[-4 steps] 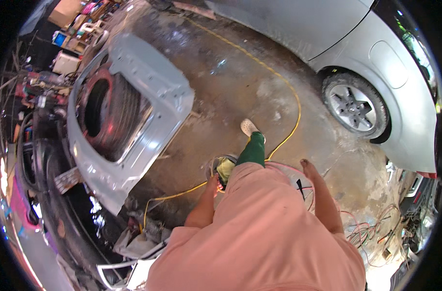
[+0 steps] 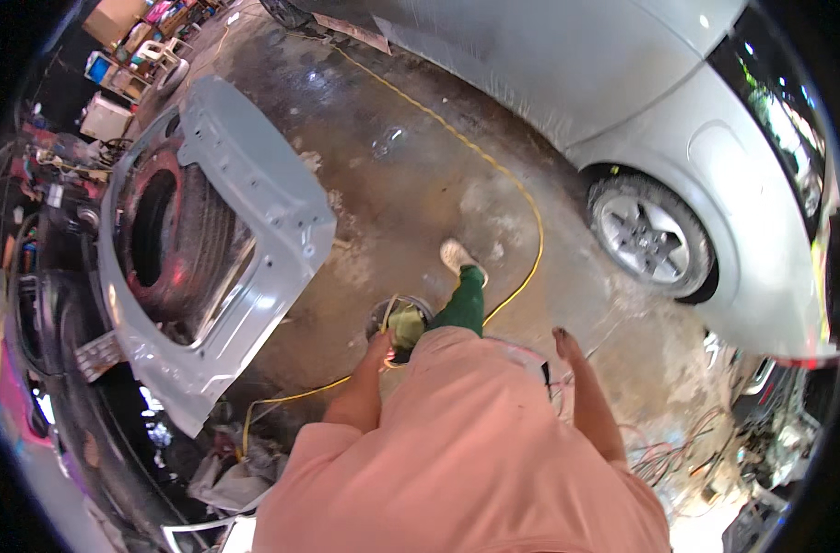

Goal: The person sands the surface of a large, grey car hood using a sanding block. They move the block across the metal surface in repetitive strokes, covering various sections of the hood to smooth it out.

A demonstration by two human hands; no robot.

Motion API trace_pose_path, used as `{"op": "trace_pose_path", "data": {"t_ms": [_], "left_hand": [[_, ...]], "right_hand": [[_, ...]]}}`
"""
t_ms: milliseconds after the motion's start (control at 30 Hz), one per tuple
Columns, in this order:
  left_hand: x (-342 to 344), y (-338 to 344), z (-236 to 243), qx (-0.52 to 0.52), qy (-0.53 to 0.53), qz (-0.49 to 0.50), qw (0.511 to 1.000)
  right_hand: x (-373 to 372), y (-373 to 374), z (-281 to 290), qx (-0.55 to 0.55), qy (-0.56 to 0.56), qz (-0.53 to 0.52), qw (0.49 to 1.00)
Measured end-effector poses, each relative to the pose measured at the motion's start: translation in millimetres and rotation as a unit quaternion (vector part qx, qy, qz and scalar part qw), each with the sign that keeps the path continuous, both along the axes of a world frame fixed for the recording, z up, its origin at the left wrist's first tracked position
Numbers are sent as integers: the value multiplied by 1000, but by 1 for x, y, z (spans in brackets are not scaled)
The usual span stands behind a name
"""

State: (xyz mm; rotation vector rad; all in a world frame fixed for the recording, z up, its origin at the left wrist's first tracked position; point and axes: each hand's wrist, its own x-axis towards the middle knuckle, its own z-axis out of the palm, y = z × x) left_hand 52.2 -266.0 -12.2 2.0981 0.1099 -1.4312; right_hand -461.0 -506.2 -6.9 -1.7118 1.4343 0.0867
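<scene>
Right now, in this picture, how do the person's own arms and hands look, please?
The salmon-pink shirt has short, plain sleeves. Both forearms are bare below them. No glove shows on the left hand or the right hand.

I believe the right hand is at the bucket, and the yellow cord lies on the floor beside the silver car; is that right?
Not quite: the head view shows the left hand at the bucket, not the right hand. The yellow cord does lie on the floor beside the silver car.
</scene>
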Motion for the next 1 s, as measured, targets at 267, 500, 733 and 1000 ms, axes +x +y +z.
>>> {"op": "trace_pose_path", "data": {"t_ms": [267, 500, 733, 1000], "left_hand": [[50, -215, -14, 54, -13, -97, 994], [113, -325, 6, 80, -102, -148, 980], [163, -412, -7, 130, -72, -45, 988], [246, -506, 21, 227, -80, 48, 969]], "right_hand": [[-78, -96, -20, 107, 272, 155, 944], [-14, -233, 10, 90, 167, 46, 981], [76, -433, -10, 85, 187, 207, 957], [367, -729, 8, 178, 167, 135, 960]]}}
